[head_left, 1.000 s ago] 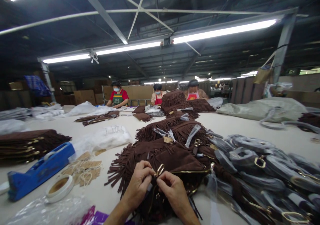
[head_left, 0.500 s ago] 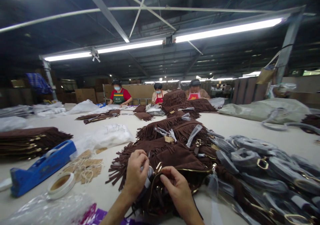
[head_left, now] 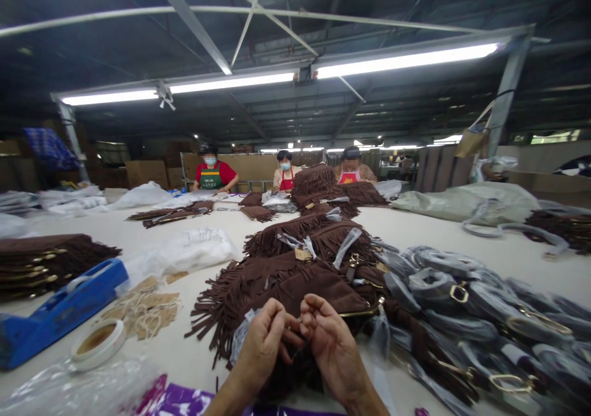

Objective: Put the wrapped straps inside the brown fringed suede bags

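Left hand (head_left: 264, 341) and right hand (head_left: 333, 343) partly hide the brown bag (head_left: 314, 285), and the left edge crops the tape dispenser (head_left: 60, 319)

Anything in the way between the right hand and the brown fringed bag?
Nothing visible: the right hand overlaps the near side of the brown fringed bag in this view. The plastic-wrapped straps lie off to the right; whether hand and bag touch is hidden.

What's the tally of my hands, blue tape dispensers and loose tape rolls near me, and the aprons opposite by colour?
Left hand and right hand: 2
Blue tape dispenser: 1
Loose tape roll: 1
Green apron: 1
Red aprons: 2
Total: 7
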Available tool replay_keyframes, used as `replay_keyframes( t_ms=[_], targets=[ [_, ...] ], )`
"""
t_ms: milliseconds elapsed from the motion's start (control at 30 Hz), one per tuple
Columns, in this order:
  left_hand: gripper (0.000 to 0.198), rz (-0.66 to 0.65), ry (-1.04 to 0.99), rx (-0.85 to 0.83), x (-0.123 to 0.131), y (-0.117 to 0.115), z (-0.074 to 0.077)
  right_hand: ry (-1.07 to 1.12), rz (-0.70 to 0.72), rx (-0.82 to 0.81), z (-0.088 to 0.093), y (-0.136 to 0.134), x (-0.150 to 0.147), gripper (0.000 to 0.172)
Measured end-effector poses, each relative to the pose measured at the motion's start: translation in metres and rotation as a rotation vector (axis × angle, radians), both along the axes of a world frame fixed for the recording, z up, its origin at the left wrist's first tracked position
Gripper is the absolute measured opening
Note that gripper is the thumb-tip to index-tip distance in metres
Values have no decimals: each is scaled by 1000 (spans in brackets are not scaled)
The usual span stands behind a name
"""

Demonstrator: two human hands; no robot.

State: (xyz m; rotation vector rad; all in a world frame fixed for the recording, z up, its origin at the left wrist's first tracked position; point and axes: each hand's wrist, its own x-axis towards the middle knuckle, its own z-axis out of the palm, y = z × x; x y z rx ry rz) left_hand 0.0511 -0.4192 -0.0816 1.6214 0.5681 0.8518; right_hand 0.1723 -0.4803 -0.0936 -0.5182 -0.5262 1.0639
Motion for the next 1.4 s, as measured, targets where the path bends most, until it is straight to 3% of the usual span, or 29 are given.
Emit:
replay_keyframes(
  t_ms=[167, 333, 500, 700, 867, 1067, 1267, 1400],
  targets=[
    [40, -48, 65, -48, -2, -2, 0, -107, -42, -10, -3, -1, 3, 35],
    [38, -51, 86, 18, -6, -8, -8, -129, 22, 27, -1, -4, 2, 31],
    [35, -160, 52, 36, -7, -6, -8, -123, 63, 41, 0, -5, 1, 30],
    [33, -29, 19, -1, -6, 2, -12, -376, -194, -162, -10, 0, 13, 39],
    [34, -49, 9, 26, -6, 0, -15, -547, -130, -219, -13, 2, 11, 53],
    [37, -70, 46, 56, -3, -4, -17, -564, -101, -193, -5, 0, 2, 48],
    [34, 139, 5, 30, -4, 3, -19, -413, -127, -244, -9, -1, 4, 47],
    [21, 139, -18, 70, -7, 3, -19, -467, -107, -271, -11, -1, 4, 51]
  ],
)
